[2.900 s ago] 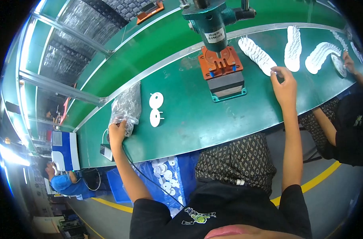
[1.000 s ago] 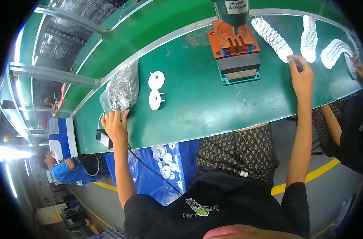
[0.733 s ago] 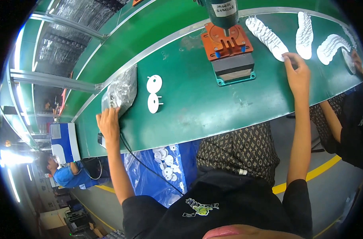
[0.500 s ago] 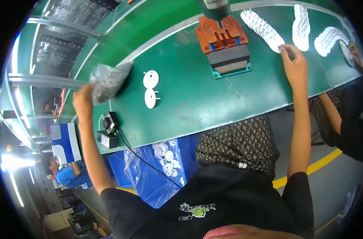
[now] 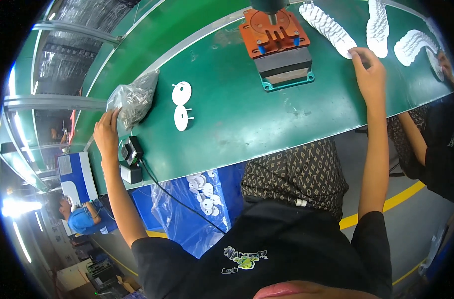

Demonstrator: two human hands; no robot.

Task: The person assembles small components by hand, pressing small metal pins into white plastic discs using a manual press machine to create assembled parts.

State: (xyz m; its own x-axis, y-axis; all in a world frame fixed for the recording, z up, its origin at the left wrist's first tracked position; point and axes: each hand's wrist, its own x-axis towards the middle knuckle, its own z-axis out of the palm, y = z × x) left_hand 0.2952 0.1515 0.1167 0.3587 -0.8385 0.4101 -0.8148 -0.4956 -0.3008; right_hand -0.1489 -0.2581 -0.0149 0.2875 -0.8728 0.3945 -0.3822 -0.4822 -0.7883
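Note:
At the left end of the table, my left hand (image 5: 106, 133) has its fingers curled at the edge of a clear plastic bag (image 5: 135, 98) that holds a mass of small greyish parts too fine to make out. Over on the right, my right hand (image 5: 371, 75) pinches the nearest white disc (image 5: 347, 50) of an overlapping row (image 5: 326, 27). Two white round discs with thin prongs, an upper one (image 5: 182, 93) and a lower one (image 5: 180, 118), lie beside the bag. An orange fixture (image 5: 274, 32) on a dark block stands mid-table beneath a machine head (image 5: 270, 5).
Two more rows of white discs, one straight (image 5: 377, 30) and one curved (image 5: 411, 46), lie at the right, near a co-worker's hand (image 5: 447, 67). A black box with a cable (image 5: 131, 149) sits by the left edge. Below, a plastic-lined blue bin (image 5: 222, 199) holds several discs.
The view has shifted slightly. My left hand has moved a little down against the bag, and the bag's shape has changed. My right hand stays at the end of the row.

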